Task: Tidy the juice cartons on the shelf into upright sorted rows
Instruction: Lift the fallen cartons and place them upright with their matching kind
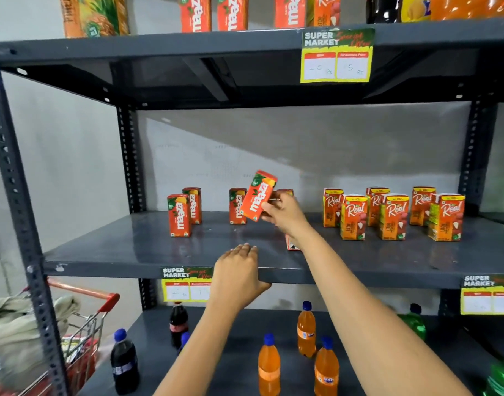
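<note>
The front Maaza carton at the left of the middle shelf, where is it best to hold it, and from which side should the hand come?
Grip the front Maaza carton across its two narrow side faces, near mid-height, coming from the open shelf front. It stands upright with clear space on both sides; another carton stands close behind it, so a reach from behind or above looks awkward.

Right hand (282, 211): arm extended forward, wrist raised, fingers closed in a grip. Left hand (239, 270): arm extended lower, palm down, fingers straight and together, thumb tucked underneath.
</note>
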A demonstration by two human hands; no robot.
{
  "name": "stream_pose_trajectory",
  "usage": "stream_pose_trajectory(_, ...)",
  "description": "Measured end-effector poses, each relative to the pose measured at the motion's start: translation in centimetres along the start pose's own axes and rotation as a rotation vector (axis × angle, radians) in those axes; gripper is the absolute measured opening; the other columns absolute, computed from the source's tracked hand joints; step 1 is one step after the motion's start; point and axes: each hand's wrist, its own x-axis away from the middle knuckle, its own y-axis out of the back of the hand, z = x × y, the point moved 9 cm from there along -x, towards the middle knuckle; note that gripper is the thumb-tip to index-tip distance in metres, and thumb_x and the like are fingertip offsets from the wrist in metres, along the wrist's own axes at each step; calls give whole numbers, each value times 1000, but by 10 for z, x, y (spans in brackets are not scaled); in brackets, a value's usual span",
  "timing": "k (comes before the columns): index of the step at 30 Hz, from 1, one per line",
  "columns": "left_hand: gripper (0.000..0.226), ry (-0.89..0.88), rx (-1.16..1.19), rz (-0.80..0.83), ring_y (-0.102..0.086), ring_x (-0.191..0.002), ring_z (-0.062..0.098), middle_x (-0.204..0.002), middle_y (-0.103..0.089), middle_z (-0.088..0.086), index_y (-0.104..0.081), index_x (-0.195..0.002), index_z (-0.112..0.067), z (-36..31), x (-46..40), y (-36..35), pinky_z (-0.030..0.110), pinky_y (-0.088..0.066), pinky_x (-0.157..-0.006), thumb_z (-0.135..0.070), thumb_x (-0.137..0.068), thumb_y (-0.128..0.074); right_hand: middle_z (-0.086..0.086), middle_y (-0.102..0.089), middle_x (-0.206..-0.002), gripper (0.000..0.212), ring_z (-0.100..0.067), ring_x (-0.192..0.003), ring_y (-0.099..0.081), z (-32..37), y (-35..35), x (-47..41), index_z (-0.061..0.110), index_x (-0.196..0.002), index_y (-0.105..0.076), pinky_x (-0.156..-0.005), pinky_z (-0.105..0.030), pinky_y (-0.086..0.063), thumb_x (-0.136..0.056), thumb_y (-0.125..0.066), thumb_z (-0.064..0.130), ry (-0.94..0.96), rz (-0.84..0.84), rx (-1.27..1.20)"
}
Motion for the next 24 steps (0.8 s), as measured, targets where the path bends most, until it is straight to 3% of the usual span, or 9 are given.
stream_pose_trajectory(5,61,2,-17,-3,-59,-112,19,-124,-62,4,-56,-124,-13,2,1,0,31,-46,-94,-46,-74,-67,-18,-58,-130,34,-31,-115,-61,-23,-42,-10,-1,-126,-50,-88,-42,-56,-93,-56,8,-74,108,276)
stream_pose_trajectory(9,45,13,-1,18,-66,-87,20,-94,-69,3,-64,-97,-13,6,1,-4,31,-53,-73,-41,-63,-75,-18,-55,-133,37,-34,-119,-57,-34,-52,-6,0,-130,-47,-92,-44,-54,-95,-53,10,-127,135,347)
stream_pose_trajectory(11,44,13,6,21,-66,-82,20,-89,-69,2,-65,-93,-14,6,1,-4,31,-53,-69,-41,-60,-76,-17,-54,-135,38,-33,-119,-57,-37,-55,-6,4,-130,-45,-94,-46,-53,-95,-54,16,-127,143,406)
stream_pose_trajectory(15,46,6,15,-2,-65,-92,20,-99,-69,2,-63,-101,-13,5,2,-1,31,-52,-77,-42,-66,-73,-14,-53,-137,46,-31,-121,-55,-25,-56,-3,7,-132,-44,-99,-42,-48,-92,-59,24,-51,160,638)
stream_pose_trajectory(18,60,6,-4,17,-56,-114,22,-124,-61,5,-55,-119,-12,4,1,-2,33,-45,-95,-49,-73,-68,-16,-48,-137,54,-33,-120,-53,-5,-24,-7,7,-130,-48,-93,-40,-47,-87,-64,35,-21,3,873)
stream_pose_trajectory(20,80,1,-25,83,-41,-132,24,-144,-45,8,-42,-136,-10,1,-2,-6,36,-34,-108,-57,-75,-64,-15,-49,-135,66,-33,-119,-52,-4,12,-9,8,-130,-49,-93,-42,-47,-80,-66,49,-185,-34,1039)
stream_pose_trajectory(22,87,-42,-18,120,-30,-139,23,-152,-33,9,-34,-142,-11,-12,-7,-9,40,-23,-115,-60,-76,-63,-15,-50,-138,80,-34,-121,-51,-16,38,-2,10,-137,-44,-98,-45,-46,-74,-69,54,-431,98,1100)
stream_pose_trajectory(24,83,-81,1,116,-33,-138,21,-151,-36,8,-36,-141,-12,-28,-11,-12,41,-22,-115,-57,-77,-63,-16,-45,-142,83,-34,-123,-50,-24,51,10,10,-141,-38,-99,-45,-47,-76,-72,48,-581,220,1037)
